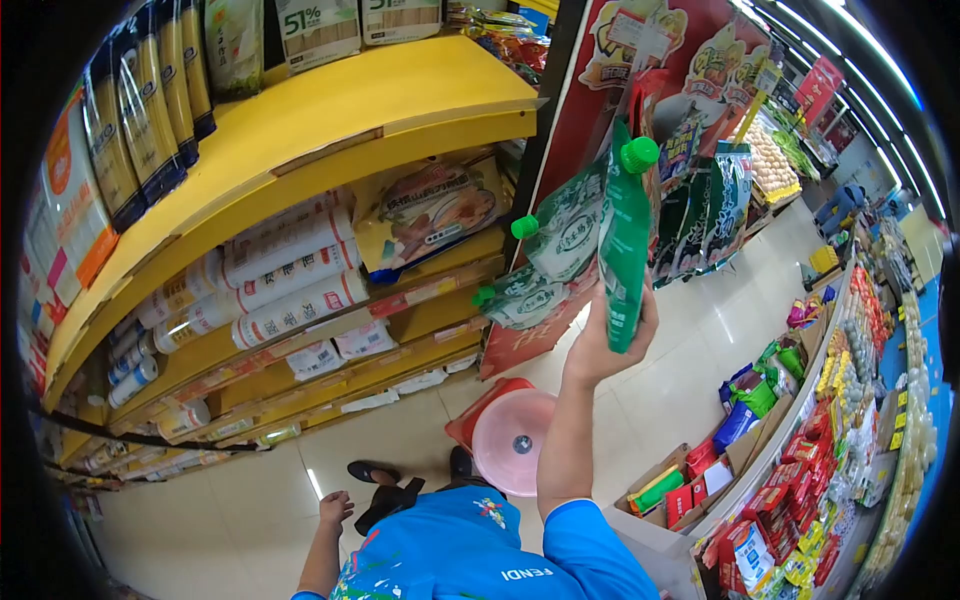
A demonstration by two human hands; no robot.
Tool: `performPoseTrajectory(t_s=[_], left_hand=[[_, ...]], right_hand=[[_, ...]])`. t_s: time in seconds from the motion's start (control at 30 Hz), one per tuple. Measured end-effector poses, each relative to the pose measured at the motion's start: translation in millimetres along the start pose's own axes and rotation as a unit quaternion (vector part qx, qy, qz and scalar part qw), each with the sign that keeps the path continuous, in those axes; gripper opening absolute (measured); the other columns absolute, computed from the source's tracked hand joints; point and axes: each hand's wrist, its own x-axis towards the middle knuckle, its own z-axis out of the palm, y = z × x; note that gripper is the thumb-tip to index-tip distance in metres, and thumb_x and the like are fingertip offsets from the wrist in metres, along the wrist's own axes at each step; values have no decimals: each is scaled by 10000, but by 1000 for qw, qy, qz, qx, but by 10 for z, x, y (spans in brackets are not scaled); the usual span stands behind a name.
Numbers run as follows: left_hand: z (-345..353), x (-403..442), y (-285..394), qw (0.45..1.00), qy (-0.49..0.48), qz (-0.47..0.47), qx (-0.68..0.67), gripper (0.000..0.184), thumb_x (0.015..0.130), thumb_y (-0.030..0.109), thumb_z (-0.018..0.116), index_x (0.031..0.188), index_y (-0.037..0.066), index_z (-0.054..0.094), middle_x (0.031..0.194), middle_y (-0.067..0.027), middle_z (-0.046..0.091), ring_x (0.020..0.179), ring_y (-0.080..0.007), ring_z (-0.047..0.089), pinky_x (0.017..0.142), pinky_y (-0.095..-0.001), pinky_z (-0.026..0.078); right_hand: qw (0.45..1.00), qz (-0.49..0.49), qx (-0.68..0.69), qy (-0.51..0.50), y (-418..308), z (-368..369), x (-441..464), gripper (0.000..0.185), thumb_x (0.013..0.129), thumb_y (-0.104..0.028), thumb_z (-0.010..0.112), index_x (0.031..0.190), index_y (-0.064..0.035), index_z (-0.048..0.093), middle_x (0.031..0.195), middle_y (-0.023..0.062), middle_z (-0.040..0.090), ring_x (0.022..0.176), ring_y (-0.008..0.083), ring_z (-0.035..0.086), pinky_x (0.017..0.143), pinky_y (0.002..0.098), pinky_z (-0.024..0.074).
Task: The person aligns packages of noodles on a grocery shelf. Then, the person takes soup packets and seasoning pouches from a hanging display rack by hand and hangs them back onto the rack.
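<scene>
My right hand (622,322) is raised in front of the end-of-aisle display, its fingers closed round the lower part of a green spouted pouch (624,240). The pouch stands upright, edge-on to me, with a green screw cap near its top. Close on its left hang similar green-and-white spouted pouches (565,240), capped in green. Down at my side, my left hand (336,507) hangs with loosely bent fingers and holds nothing that I can see.
At left, yellow shelves (400,85) carry noodle packs (300,262) and bags. Below the display, a pink basin (497,455) rests by a red stool (462,425) near my feet. Bins of packaged goods (690,480) line the right. Farther off, a person (840,208) bends over.
</scene>
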Motion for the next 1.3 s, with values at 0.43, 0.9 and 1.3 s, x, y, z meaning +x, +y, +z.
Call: performPoseTrajectory(t_s=[0.43, 0.9, 1.3], left_hand=[[-319, -400, -752, 990, 96, -73, -74, 273, 869, 196, 618, 1071, 21, 562, 879, -72, 606, 744, -228, 641, 630, -350, 524], [-379, -287, -414, 989, 75, -20, -127, 292, 887, 200, 602, 1109, 20, 541, 939, -70, 603, 785, -221, 635, 650, -340, 520], [-990, -297, -1649, 951, 135, -109, -256, 264, 882, 198, 586, 1073, 20, 547, 915, -93, 587, 782, -253, 620, 616, -338, 517]], right_hand=[[952, -161, -197, -173, 510, -16, -234, 438, 781, 70, 621, 1209, 52, 528, 1253, 225, 530, 1148, 391, 528, 939, 424, 444], [943, -133, -156, -261, 119, -71, -630, 362, 759, 94, 560, 1114, 26, 591, 1175, 205, 557, 1046, 377, 552, 903, 437, 440], [809, -210, -236, -496, 243, 1319, -801, 421, 905, -225, 525, 1287, -50, 497, 1394, 182, 395, 1302, 344, 347, 1072, 481, 275]])
